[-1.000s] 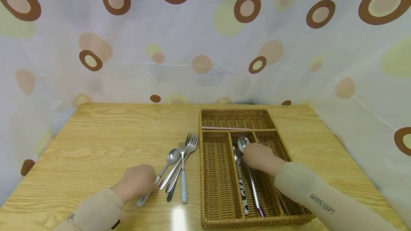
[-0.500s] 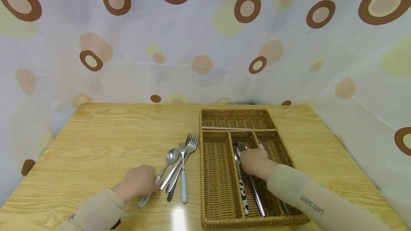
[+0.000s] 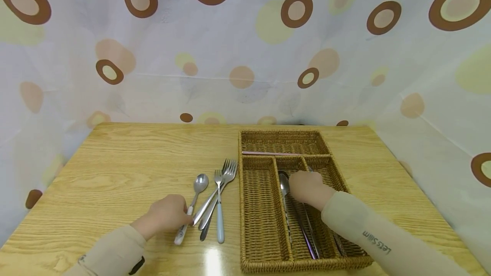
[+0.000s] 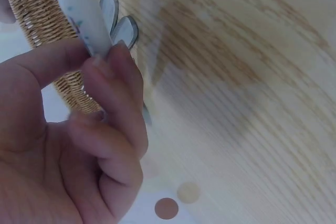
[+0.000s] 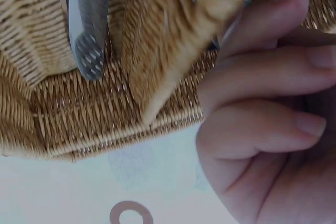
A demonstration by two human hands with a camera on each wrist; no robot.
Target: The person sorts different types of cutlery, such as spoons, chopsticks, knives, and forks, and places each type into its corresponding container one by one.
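Note:
My left hand (image 3: 168, 212) pinches a spoon (image 3: 201, 182) by its white printed handle (image 4: 84, 14). The spoon's bowl points away from me, beside a loose cluster of forks (image 3: 229, 171). My right hand (image 3: 307, 186) is down in the basket's narrow middle compartment, its fingers curled around a metal spoon whose handle (image 3: 312, 229) runs toward me. That spoon's bowl is hidden under the hand. Against the compartment's left side lies another spoon (image 3: 284, 184) with a patterned handle, and a purple-ended handle (image 3: 308, 244) lies next to it.
The woven divided basket (image 3: 264, 264) stands on the wooden table (image 3: 153, 152). A pink stick-like piece (image 3: 268, 153) lies in its back compartment. A serrated knife (image 5: 89, 30) lies in the right compartment. A blue-handled fork (image 3: 220, 225) tops the cluster, and a patterned curtain (image 3: 215, 54) hangs behind.
My right hand has lowered its spoon into the middle compartment, and the handle there has shifted apart from the purple-ended one. My left hand has turned the white-handled spoon more upright, away from the forks.

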